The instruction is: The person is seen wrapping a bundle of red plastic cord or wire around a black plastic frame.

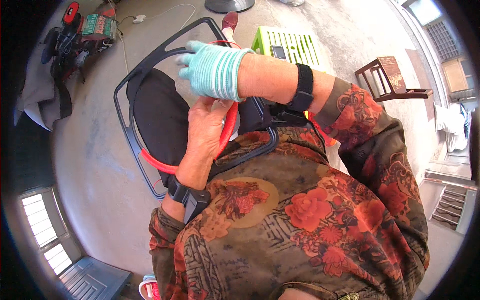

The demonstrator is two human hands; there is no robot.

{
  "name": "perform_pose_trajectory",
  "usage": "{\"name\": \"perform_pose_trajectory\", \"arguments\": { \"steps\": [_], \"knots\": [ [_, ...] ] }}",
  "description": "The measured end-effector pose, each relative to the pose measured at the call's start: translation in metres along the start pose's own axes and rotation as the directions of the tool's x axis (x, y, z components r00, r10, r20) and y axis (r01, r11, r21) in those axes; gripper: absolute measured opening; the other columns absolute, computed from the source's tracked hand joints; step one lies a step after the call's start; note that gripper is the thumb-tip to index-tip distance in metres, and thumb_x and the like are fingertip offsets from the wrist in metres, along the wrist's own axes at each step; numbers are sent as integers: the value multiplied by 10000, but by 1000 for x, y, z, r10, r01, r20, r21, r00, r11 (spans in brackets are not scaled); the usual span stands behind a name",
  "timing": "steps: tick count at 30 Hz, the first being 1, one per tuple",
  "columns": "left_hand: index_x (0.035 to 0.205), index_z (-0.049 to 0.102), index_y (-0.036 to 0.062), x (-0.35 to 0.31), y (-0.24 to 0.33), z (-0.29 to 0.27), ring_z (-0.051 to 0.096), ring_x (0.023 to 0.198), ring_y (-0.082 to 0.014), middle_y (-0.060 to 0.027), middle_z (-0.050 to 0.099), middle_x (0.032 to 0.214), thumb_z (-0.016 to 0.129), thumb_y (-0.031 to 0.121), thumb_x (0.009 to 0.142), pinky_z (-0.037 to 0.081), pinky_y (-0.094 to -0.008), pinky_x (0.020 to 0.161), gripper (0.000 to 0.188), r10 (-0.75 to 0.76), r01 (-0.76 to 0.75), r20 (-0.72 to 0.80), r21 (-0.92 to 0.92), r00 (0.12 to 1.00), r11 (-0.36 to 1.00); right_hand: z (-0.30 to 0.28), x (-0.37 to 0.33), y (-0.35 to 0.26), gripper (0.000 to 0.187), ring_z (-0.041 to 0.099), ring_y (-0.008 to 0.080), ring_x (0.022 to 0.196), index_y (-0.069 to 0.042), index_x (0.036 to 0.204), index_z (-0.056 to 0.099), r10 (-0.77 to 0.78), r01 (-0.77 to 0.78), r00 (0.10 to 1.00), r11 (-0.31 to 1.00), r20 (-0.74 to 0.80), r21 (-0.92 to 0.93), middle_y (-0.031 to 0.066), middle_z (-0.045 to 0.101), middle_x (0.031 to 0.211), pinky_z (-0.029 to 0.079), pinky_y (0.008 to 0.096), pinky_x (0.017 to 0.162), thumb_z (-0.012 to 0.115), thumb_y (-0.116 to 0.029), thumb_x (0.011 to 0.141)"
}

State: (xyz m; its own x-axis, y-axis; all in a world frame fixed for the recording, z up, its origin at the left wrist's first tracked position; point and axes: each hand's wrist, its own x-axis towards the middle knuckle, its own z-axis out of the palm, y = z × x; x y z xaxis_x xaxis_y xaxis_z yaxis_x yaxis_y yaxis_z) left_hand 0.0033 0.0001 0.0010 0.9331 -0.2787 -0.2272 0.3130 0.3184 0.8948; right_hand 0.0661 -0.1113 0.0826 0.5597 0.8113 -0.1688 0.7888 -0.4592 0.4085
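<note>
Across my lap lies a black open frame (121, 107) with rounded bars. A curved stretch of red, cord-like wrapping (159, 165) arcs across it and passes behind my left wrist. My bare left hand (204, 127) is closed, its thumb and fingers pinching at the upper end of the red curve (230, 125). Just above it, my right hand (214, 70) wears a green-and-white striped knit glove and reaches leftward over the frame. Its fingertips are smeared by motion, and whatever they may hold is hidden. A thin red strand (225, 43) loops out beyond the glove.
Beyond the frame stands a green slatted plastic stool (292, 42) with a small dark device (278, 52) on it. A wooden stool (391, 75) is at the far right. A red-and-black machine (82, 37) and a white cable (185, 6) lie at the far left.
</note>
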Motion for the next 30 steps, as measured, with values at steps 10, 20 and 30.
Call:
{"name": "perform_pose_trajectory", "arguments": {
  "steps": [10, 20, 30],
  "knots": [
    [953, 510, 7, 6, -3, -4, 606, 759, -108, -52, 599, 856, 503, 133, 917, 520, -250, 671, 131, 8, -3, 178, -28, 984, 1000, 23, -90, 8, 323, 549, 310, 997, -98, 993, 627, 434, -85, 832, 714, -345, 695, 83, 575, 1072, 445, 399, 872, 673, -171, 681],
    [951, 513, 51, 10, 5, -6, 624, 816, -148, -65, 604, 935, 445, 202, 962, 551, -308, 704, 166, -127, 179, 235, -212, 964, 961, 30, -92, -50, 369, 509, 273, 1091, -95, 934, 615, 427, -97, 748, 827, -508, 553, 63, 570, 1074, 378, 434, 956, 715, -237, 608],
    [991, 551, 36, 14, 0, -11, 614, 896, -164, -69, 618, 947, 477, 168, 945, 514, -292, 790, 158, -147, 210, 270, -225, 952, 951, 43, -98, -49, 260, 596, 246, 906, -53, 958, 614, 663, 153, 655, 354, -363, 923, 90, 623, 977, 464, 316, 810, 696, -148, 731]
  ]
}}
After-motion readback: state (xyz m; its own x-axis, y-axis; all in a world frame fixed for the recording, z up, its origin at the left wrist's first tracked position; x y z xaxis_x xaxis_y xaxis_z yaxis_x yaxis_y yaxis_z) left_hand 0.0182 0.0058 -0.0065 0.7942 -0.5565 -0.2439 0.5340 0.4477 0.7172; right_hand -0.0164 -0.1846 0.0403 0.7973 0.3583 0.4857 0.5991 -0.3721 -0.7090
